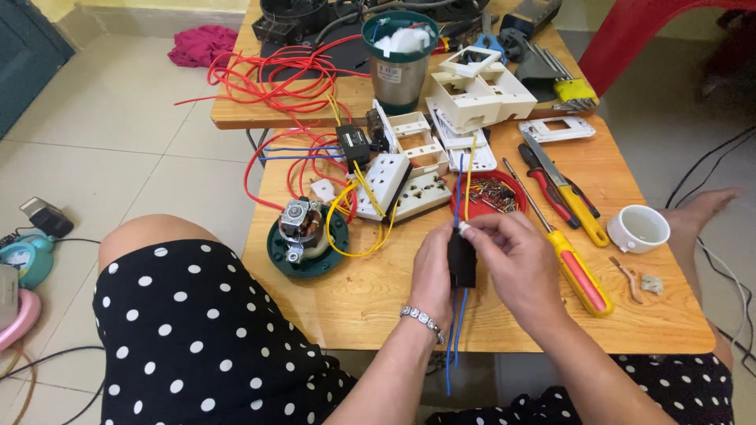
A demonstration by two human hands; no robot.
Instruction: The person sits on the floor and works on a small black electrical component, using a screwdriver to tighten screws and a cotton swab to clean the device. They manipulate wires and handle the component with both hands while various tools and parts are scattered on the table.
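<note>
Both hands pinch 1 small black block over the wooden table

The left hand and right hand clamp the matte rectangular black block together above the table; thin blue wires dangle below it.

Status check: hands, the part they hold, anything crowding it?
Left hand and right hand both grip small black block. Blue wire hangs below. Screwdriver beside right hand.

Wood, plastic and metal on a work table

The table is smooth, varnished wood. The black block in the hands looks like matt plastic. The screwdriver at the right has a glossy plastic handle and a metal shaft; the far cup is shiny metal, the white cup glossy ceramic.
</note>
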